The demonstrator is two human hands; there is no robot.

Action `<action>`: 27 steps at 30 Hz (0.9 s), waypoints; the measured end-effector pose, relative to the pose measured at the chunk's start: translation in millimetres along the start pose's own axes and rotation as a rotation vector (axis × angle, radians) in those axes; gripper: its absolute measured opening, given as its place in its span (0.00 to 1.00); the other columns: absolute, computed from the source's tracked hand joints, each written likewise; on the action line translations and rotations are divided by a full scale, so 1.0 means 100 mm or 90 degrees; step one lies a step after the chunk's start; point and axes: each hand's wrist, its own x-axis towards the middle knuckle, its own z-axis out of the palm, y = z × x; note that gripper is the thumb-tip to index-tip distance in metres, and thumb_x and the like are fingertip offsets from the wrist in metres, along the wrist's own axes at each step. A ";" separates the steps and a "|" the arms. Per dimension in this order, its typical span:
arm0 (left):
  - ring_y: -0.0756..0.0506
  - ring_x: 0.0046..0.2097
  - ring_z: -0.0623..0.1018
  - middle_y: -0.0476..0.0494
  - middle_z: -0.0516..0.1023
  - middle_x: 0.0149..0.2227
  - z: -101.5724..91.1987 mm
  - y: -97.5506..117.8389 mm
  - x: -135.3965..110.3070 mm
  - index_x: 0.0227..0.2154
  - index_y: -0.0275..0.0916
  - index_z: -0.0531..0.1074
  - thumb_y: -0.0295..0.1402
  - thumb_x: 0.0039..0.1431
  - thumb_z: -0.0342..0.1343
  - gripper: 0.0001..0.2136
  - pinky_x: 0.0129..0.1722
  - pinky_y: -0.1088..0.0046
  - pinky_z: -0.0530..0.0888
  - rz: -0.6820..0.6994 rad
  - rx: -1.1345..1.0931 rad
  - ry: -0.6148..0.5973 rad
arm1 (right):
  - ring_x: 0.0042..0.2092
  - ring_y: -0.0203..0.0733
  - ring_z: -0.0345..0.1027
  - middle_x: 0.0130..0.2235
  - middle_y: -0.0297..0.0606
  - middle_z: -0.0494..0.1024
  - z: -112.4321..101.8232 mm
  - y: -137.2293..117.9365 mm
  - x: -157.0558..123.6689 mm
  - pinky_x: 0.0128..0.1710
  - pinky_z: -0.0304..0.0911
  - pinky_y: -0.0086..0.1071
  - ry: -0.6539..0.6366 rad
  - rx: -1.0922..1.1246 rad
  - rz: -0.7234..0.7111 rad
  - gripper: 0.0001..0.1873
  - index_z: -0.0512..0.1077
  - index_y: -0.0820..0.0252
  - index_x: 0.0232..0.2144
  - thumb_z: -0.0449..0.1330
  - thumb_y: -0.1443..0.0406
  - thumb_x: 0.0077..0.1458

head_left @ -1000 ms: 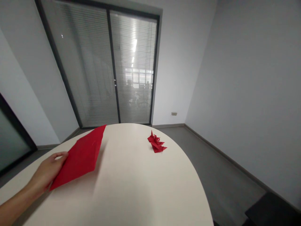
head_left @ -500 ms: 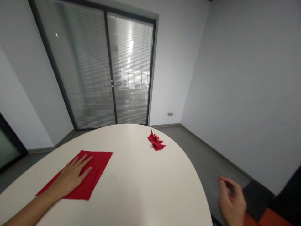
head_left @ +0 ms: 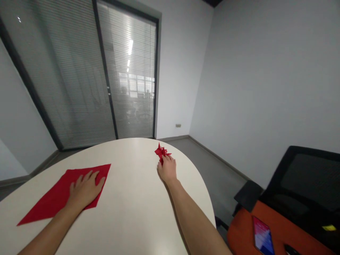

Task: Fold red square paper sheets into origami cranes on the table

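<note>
Palm down, my left hand [head_left: 86,187] lies with its fingers spread on a red square sheet [head_left: 54,194], which looks like paper, at the table's left. Its wrist and forearm cover part of the near edge. Across the table, my right hand [head_left: 168,168] reaches the small cluster of red folded paper figures [head_left: 161,151] with pointed tips near the far right edge. Thumb and fingers are bent around the near side of that cluster; the fingertips are partly hidden, and which piece they grip cannot be made out.
Both sheet and figures are on a round white table [head_left: 127,212]. At the right stands an orange chair [head_left: 241,226] with a black mesh back, a phone [head_left: 262,235] on its seat. Behind the table are a blind-covered glass partition [head_left: 130,117] and grey walls.
My right hand has moved from beside the chair to the red folded figures. My left hand stays on the sheet, nearer its right edge. The view has turned right, showing the chair and phone.
</note>
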 end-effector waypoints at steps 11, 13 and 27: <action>0.35 0.60 0.72 0.35 0.73 0.60 -0.25 0.56 -0.35 0.62 0.38 0.62 0.45 0.64 0.47 0.26 0.61 0.54 0.68 0.218 -0.276 0.112 | 0.46 0.45 0.72 0.47 0.43 0.78 -0.26 -0.48 -0.02 0.51 0.65 0.38 0.026 0.253 -0.227 0.17 0.75 0.59 0.49 0.54 0.71 0.61; 0.37 0.62 0.71 0.35 0.69 0.63 -0.20 0.69 -0.43 0.65 0.40 0.57 0.45 0.64 0.50 0.29 0.61 0.54 0.69 0.252 -0.360 0.075 | 0.46 0.44 0.72 0.47 0.41 0.78 -0.24 -0.73 -0.08 0.51 0.66 0.37 -0.061 0.264 -0.340 0.18 0.74 0.57 0.51 0.55 0.71 0.60; 0.40 0.44 0.81 0.40 0.81 0.39 -0.22 0.63 -0.30 0.37 0.39 0.75 0.42 0.59 0.56 0.12 0.47 0.61 0.78 0.150 -0.629 0.094 | 0.53 0.45 0.70 0.53 0.42 0.74 0.26 -1.15 -0.37 0.53 0.68 0.39 -0.167 0.654 -0.216 0.17 0.68 0.52 0.56 0.56 0.61 0.65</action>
